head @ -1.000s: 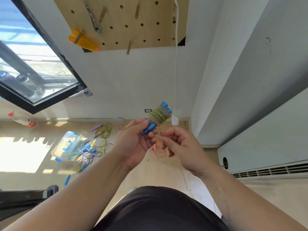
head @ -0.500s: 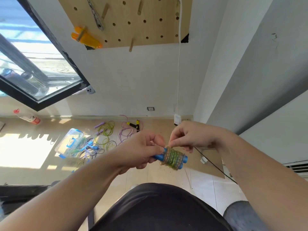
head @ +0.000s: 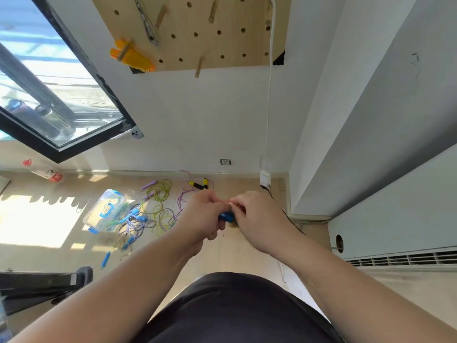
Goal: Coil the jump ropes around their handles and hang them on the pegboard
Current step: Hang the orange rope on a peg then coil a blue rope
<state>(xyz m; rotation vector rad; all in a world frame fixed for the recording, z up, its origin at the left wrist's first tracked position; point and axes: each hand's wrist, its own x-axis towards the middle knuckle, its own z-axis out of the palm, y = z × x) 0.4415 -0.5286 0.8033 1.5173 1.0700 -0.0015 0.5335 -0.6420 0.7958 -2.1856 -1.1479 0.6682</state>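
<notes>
Both hands meet in the middle of the view around a coiled jump rope [head: 227, 216] with blue handles and a green-yellow cord. My left hand [head: 202, 216] grips the blue handles. My right hand [head: 257, 219] pinches the cord at the bundle and hides most of the coil. A wooden pegboard [head: 197, 30] hangs on the wall above, with several wooden pegs, an orange coiled rope [head: 132, 56] on one peg and a grey one [head: 147, 23] beside it.
Loose jump ropes [head: 153, 211] in green, purple and blue lie tangled on the floor by a clear plastic box [head: 105, 209]. Yellow-black handles [head: 199, 184] lie near the wall. A white cable [head: 270, 95] runs down the wall. An open window sits left, a vented unit right.
My hands have come closer together, and my right hand now covers the coil that showed plainly before. The bundle sits between both hands and only a bit of blue handle shows.
</notes>
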